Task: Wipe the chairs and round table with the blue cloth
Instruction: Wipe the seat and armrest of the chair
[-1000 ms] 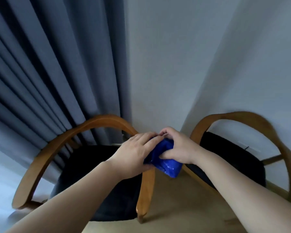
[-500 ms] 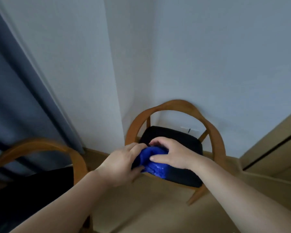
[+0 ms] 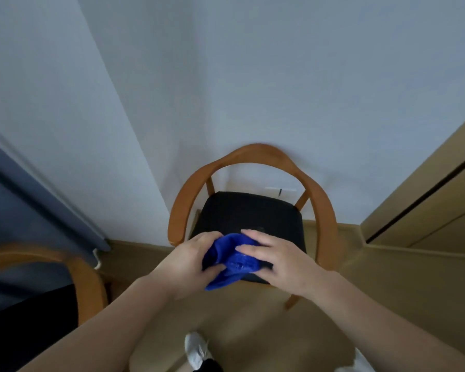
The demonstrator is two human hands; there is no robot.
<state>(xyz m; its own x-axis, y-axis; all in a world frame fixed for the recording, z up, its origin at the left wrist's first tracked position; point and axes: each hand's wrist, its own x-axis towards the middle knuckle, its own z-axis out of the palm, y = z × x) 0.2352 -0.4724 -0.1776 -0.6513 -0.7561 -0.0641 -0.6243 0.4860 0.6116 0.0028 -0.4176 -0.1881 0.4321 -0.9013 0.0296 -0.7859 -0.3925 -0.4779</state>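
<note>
Since 0.5 s ago your view has swung, so the wooden armchair (image 3: 253,153) now stands straight beyond your hands instead of up and to the right. The second armchair (image 3: 89,281) has slid out to the lower left of your left hand (image 3: 186,261). The blue cloth (image 3: 235,260) is looser than before: 1 tail now hangs below your left thumb. It is still bunched between your 2 hands, held in the air over the front edge of the black seat (image 3: 249,214); whether it touches the seat I cannot tell. Your left hand grips it with fingers curled over the top and the thumb pressed in from below. Your right hand (image 3: 278,261) holds it too, fingers lying flatter across it than before.

The curved arm rail wraps around the seat on both sides beyond your hands, its back against the white wall (image 3: 306,76). Bare floor (image 3: 392,296) lies to the right of your right hand, bounded by a wooden panel (image 3: 427,208). Left of your left hand, the grey curtain (image 3: 24,210) hangs just behind the second armchair. Your white shoe (image 3: 196,348) is below your hands.
</note>
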